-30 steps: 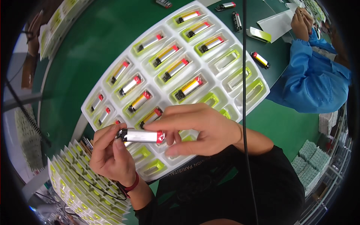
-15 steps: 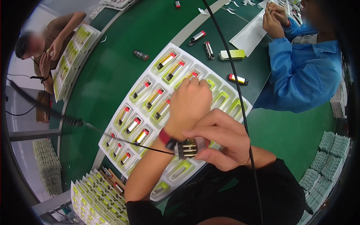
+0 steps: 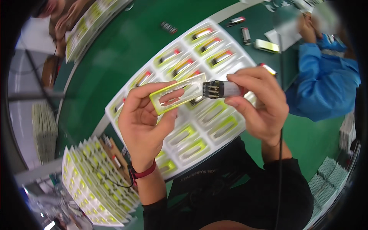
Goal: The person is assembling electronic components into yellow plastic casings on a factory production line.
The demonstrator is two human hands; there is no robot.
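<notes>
My left hand (image 3: 143, 124) grips a long yellow-green plastic casing (image 3: 194, 86), its fingers showing through the slot in the middle. In my right hand (image 3: 262, 101), thumb and fingers pinch a small silver battery unit (image 3: 230, 89). The unit's black end, with several gold pins, points left and meets or overlaps the casing's right end; contact cannot be told. Below both hands lies a white compartment tray (image 3: 240, 63). Its farther compartments hold green casings with red-tipped battery units, while nearer ones hold casings alone.
A loose battery unit (image 3: 168, 27) lies beyond the tray. Several more units (image 3: 245, 35) and a green-and-white casing (image 3: 267, 46) lie at the far right, near a co-worker's blue sleeve (image 3: 316, 84). Stacked trays (image 3: 94, 184) stand at lower left. A dark cable (image 3: 281, 153) hangs at right.
My left hand has come back from the tray with a casing, palm now turned up. My right hand has moved right and up, bringing the battery unit to the casing. The whole view has shifted.
</notes>
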